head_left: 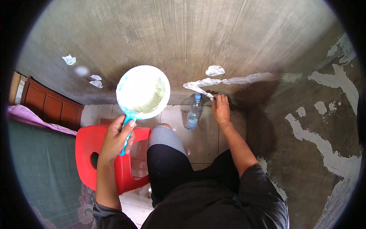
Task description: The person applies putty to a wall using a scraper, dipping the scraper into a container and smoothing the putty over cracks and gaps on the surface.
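Observation:
My left hand (pixel 116 138) is closed around the blue handle of a plastic dipper (pixel 166 88), held up in front of the wall. White paste (pixel 141 95) coats its inside. My right hand (pixel 221 110) reaches to the foot of the grey wall (pixel 183 42), fingers stretched out and apart. Its fingertips are at the lower end of a smeared white paste streak (pixel 204 82); whether they press on it is hard to tell. I see no tool in that hand. Just left of it a clear plastic bottle (pixel 193 112) with a blue cap stands on the floor.
A red plastic stool (pixel 89 143) stands by my left arm. Beyond it are a green cloth-covered surface (pixel 42 160), a pink cloth (pixel 40 119) and a brown wooden panel (pixel 51 103). The right wall (pixel 297 160) also bears white patches. Pale tiles (pixel 175 114) cover the floor.

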`<state>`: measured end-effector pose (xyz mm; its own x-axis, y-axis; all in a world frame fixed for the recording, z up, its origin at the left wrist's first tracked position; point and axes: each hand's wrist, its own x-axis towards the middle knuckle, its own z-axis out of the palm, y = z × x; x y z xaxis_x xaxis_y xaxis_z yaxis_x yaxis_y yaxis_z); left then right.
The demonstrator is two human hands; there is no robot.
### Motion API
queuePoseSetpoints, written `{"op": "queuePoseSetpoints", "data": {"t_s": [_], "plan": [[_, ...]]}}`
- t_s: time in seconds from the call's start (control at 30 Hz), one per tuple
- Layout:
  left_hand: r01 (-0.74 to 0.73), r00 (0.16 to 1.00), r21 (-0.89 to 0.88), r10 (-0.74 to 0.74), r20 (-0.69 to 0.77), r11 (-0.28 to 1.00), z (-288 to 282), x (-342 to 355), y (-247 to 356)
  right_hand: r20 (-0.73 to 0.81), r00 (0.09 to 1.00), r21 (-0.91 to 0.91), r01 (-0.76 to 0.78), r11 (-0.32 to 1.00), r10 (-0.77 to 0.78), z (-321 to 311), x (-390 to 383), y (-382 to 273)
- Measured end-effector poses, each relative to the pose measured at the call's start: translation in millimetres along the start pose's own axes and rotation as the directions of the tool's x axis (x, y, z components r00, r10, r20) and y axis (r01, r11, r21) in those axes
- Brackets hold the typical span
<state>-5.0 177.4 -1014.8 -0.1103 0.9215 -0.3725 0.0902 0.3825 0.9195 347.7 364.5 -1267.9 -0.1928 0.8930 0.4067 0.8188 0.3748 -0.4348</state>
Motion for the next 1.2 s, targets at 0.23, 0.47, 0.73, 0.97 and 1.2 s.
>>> {"op": "queuePoseSetpoints", "data": {"t_s": [0.23,0.47,0.73,0.97,1.2], "plan": [[-0.031,0.999,0.016,0.03,0.039,0.999,1,1,-1,-0.073,0.992,0.026,-0.1,0.995,0.102,-26,-30,69],[0.003,1.0,0.018,-0.003,0.004,1.0,2,1,-1,0.009,1.0,-0.014,0.019,1.0,-0.019,-13,-19,22],[-0.01,1.0,-0.017,0.01,0.016,1.0,1,0,-1,-0.034,0.997,-0.039,-0.067,0.997,0.066,-25,-3,35],[-0.001,1.0,0.001,0.001,0.013,1.0,3,1,-1,-0.111,0.993,0.06,-0.025,0.998,0.031,-55,-25,82],[0.003,1.0,0.005,-0.003,-0.017,1.0,3,-1,-3,-0.075,0.997,0.08,-0.018,0.997,0.024,-41,1,45]]}}
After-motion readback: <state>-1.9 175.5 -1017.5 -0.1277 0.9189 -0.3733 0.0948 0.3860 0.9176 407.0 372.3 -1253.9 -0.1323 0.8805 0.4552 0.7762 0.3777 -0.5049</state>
